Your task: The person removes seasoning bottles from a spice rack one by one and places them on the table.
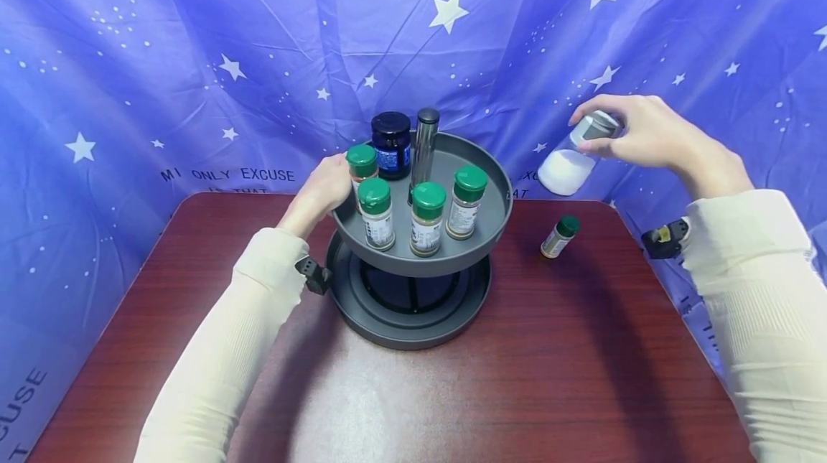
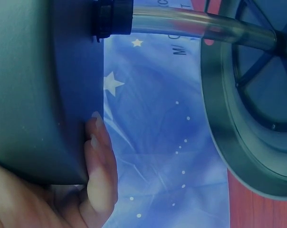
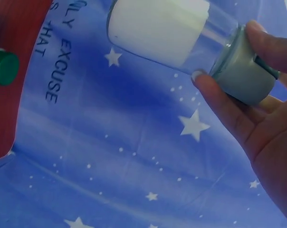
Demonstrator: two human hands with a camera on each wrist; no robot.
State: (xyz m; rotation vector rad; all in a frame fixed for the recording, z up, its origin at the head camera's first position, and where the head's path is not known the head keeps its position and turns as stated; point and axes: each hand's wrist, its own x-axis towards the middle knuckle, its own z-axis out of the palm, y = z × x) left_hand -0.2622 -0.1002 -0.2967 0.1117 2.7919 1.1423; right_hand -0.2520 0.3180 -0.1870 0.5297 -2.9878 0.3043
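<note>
My left hand (image 1: 331, 181) grips the left rim of the upper tray of a dark grey two-tier turntable (image 1: 413, 339). In the left wrist view, its fingers (image 2: 100, 185) reach beneath that tray. Raised over the table's back right, my right hand (image 1: 652, 131) holds a clear shaker jar (image 1: 568, 165) by its grey cap, tilted, with white powder inside. Several green-capped spice jars (image 1: 426, 222) stand on the upper tray, along with a dark lidded jar (image 1: 391, 146). The turntable's central post (image 1: 424, 151) rises among them; the jar nearest my left hand is partly hidden.
A single green-capped spice jar (image 1: 559, 237) stands on the red-brown table (image 1: 517, 377), right of the turntable. Behind and around the table hangs a blue curtain (image 1: 271, 75) with white stars. The turntable's lower tray (image 2: 217, 128) shows below the upper one.
</note>
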